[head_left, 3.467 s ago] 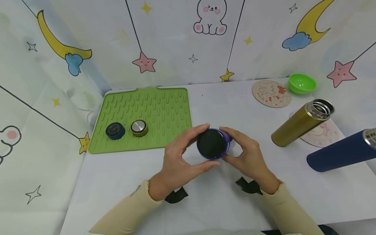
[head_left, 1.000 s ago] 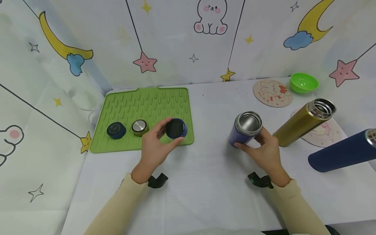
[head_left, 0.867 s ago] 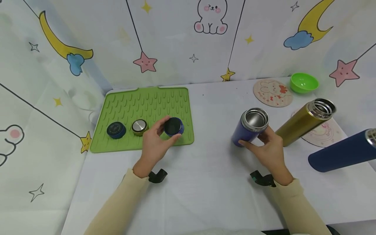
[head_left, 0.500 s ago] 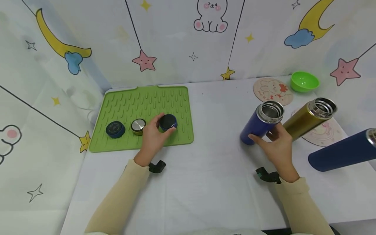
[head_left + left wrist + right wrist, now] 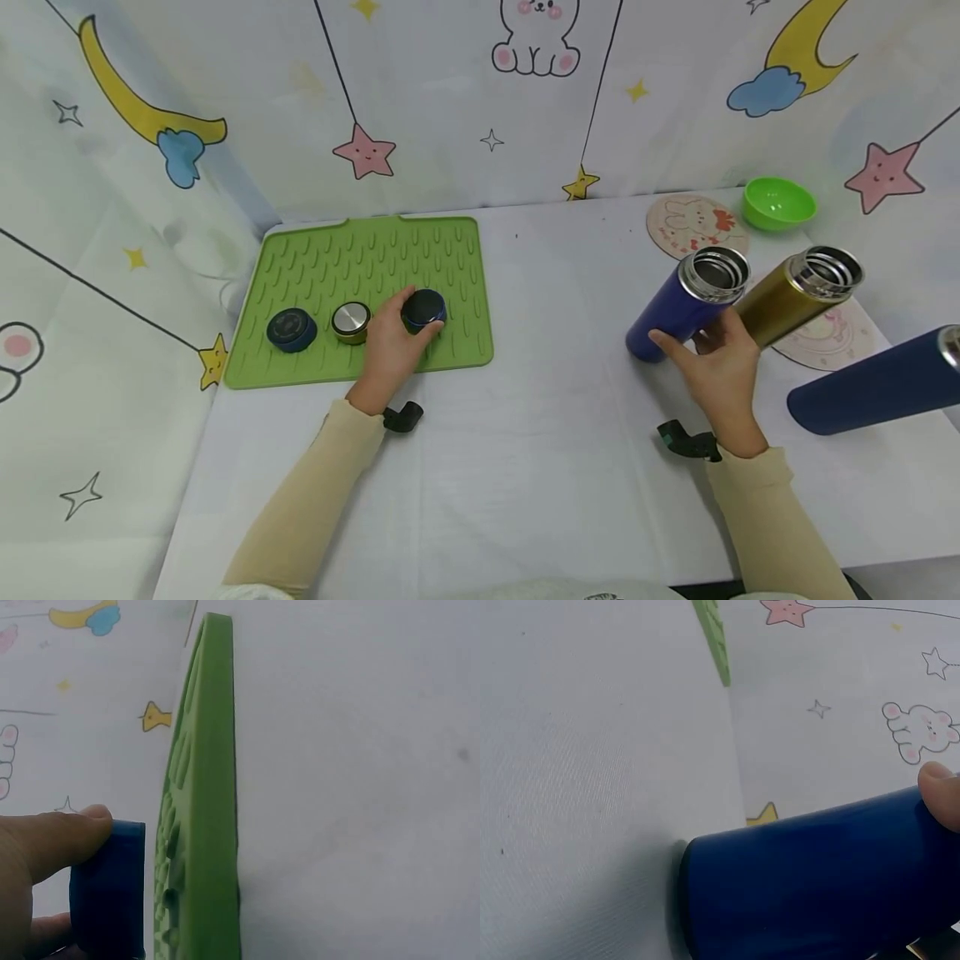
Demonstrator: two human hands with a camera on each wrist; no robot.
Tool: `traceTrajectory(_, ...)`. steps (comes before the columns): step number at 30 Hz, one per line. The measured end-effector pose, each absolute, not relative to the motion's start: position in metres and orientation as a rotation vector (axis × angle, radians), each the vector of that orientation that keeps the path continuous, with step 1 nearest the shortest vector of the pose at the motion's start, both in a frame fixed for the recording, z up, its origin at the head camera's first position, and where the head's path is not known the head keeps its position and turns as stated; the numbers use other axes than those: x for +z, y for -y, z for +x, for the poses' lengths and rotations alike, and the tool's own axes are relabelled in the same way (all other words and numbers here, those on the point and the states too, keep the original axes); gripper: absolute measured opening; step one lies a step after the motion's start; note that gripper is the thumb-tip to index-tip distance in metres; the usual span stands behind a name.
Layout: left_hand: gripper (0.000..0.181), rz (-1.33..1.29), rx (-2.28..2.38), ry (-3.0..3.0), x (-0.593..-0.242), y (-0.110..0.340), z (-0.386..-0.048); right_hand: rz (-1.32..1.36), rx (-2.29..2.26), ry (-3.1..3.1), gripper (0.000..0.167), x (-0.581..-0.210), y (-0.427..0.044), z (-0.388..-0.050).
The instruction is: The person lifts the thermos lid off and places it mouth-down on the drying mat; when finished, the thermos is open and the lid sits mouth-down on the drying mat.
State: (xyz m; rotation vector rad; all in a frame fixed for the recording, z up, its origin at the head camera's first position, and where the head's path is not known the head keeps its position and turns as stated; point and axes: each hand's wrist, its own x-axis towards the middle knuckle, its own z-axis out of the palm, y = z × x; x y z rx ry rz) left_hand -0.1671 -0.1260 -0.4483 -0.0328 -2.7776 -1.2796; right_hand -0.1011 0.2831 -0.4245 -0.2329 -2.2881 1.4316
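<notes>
My left hand (image 5: 392, 343) pinches a dark blue bottle lid (image 5: 423, 310) over the right part of the green ridged mat (image 5: 420, 250). In the left wrist view, a thin gap shows between the lid (image 5: 109, 889) and the mat (image 5: 214, 787). Left of it on the mat are a gold lid with a silver top (image 5: 350, 320) and a navy lid (image 5: 292, 330). My right hand (image 5: 723, 379) grips an uncapped blue thermos bottle (image 5: 671, 312), its steel mouth upward. Whether its base touches the table, I cannot tell. Beside it stands an uncapped gold thermos bottle (image 5: 795, 296).
A navy thermos bottle (image 5: 870, 383) stands at the right, its top cut off by the view. Two round coasters, one with a rabbit picture (image 5: 690, 221), lie at the back right near a bright green bowl (image 5: 778, 204). A printed cloth hangs behind the table.
The lid has come off the blue thermos bottle. My left hand has carried it left and over the mat; my right hand has moved the bottle right, close to the gold one.
</notes>
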Motion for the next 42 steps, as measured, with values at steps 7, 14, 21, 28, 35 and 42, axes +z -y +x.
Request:
traceTrajectory(7, 0.074, -0.036, -1.275, 2.790, -0.453, 0.126, -0.169, -0.265, 1.406, 2.296, 0.079, -0.428, -0.286, -0.101)
traceTrajectory(14, 0.074, -0.029, -1.280, 2.793, -0.456, 0.126, -0.170, -0.283, 1.325, 2.309, 0.076, -0.430, -0.288, -0.100)
traceTrajectory(21, 0.075, -0.023, -1.268, 2.824, -0.457, 0.127, -0.172, -0.312, 1.303, 2.338, 0.075, -0.430, -0.290, -0.102)
traceTrajectory(28, 0.075, -0.025, -1.244, 2.843, -0.458, 0.127, -0.174, -0.334, 1.312, 2.356, 0.076, -0.433, -0.290, -0.108)
traceTrajectory(35, 0.076, -0.027, -1.236, 2.844, -0.458, 0.128, -0.177, -0.342, 1.360, 2.382, 0.078, -0.431, -0.286, -0.112)
traceTrajectory(42, 0.082, -0.040, -1.216, 2.859, -0.458, 0.126, -0.175, -0.344, 1.368, 2.395, 0.081, -0.429, -0.287, -0.107)
